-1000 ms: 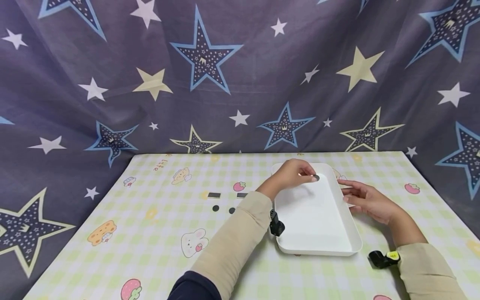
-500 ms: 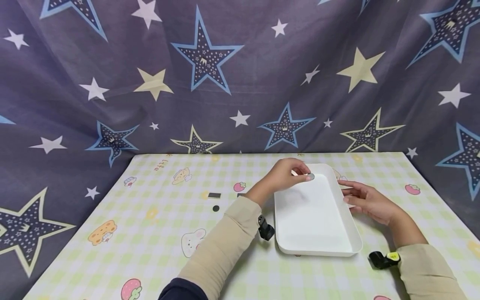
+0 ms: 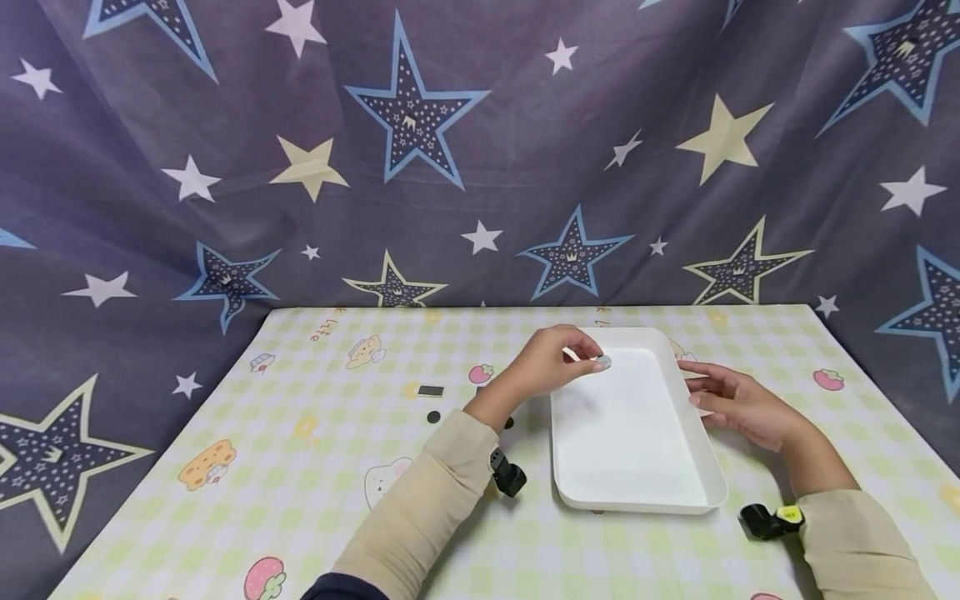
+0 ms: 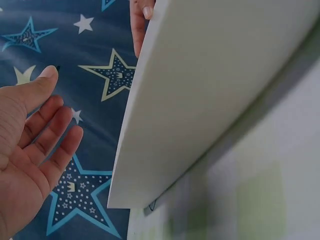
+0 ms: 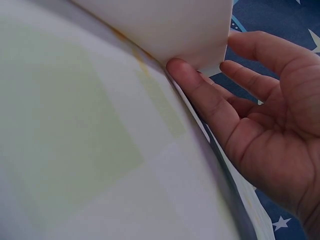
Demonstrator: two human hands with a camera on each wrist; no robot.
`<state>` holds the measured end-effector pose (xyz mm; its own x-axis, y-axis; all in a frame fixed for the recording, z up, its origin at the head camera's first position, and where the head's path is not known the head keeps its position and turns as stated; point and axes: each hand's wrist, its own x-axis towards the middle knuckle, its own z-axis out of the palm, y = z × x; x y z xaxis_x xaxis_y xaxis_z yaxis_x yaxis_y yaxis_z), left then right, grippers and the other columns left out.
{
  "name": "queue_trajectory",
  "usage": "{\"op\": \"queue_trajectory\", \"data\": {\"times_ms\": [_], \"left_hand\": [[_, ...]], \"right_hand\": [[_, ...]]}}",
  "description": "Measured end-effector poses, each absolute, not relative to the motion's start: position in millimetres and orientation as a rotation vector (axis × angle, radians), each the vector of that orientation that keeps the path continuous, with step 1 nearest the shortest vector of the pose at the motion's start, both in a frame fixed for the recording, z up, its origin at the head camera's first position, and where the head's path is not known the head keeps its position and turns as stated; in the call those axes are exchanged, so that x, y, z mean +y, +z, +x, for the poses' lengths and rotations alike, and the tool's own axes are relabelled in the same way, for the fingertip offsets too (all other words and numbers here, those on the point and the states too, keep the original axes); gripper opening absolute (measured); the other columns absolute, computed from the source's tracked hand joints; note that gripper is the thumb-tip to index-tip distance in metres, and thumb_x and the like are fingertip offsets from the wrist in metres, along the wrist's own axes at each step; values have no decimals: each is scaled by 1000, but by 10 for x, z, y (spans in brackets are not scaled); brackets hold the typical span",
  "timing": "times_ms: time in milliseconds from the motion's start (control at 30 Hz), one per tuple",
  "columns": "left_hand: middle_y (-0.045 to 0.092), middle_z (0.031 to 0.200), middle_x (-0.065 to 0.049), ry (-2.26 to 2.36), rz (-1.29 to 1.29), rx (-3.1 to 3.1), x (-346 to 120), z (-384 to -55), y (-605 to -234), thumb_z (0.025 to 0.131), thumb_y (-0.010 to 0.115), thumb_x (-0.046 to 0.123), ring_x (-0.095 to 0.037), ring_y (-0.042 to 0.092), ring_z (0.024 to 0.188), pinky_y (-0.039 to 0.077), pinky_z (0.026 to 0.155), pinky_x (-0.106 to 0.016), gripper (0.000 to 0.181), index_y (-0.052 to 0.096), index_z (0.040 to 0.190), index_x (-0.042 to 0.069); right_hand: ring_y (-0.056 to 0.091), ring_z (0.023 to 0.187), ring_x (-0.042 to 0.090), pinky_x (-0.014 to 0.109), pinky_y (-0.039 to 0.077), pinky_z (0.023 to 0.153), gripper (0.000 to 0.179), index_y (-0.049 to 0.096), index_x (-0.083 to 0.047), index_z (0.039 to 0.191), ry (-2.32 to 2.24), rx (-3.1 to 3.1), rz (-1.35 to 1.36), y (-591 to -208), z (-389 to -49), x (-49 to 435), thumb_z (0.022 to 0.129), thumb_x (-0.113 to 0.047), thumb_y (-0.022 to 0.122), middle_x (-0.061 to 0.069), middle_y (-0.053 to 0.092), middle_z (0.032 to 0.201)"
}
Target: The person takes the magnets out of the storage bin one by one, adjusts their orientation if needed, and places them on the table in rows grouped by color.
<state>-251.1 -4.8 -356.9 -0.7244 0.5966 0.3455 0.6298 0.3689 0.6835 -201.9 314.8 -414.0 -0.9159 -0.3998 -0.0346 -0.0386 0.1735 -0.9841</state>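
My left hand pinches a small round disc between thumb and fingertips, over the far left part of a white tray. The disc's pale greyish side shows. In the left wrist view only a dark sliver of it shows behind the thumb, next to the tray's outer wall. My right hand rests its extended fingers against the tray's right side. Up close in the right wrist view, the thumb touches the low edge of the tray wall and the other fingertips lie along its corner.
Left of the tray lie a black disc and a black rectangular piece. Another disc shows just beside my left wrist. A second rectangle is mostly hidden by that forearm. A starry curtain hangs behind the table.
My left hand has drawn back leftward over the tray with the disc, which has turned from its dark face to a pale one. The right hand and tray stay put.
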Motion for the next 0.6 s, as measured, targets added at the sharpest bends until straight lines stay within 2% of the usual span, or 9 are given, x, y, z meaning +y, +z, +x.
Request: {"op": "queue_trajectory", "data": {"times_ms": [600], "left_hand": [[66,94,-2,-1294,-1121,-2515,-566,-2367,-3613,88,74,13,-10,61,85,52,74,-19,12,72,98,7]], "right_hand": [[58,107,8,34,56,82,56,31,-6,152,-1798,2174,-415,-4138,-2012,3146,101,-7,53,28,38,135]]}}
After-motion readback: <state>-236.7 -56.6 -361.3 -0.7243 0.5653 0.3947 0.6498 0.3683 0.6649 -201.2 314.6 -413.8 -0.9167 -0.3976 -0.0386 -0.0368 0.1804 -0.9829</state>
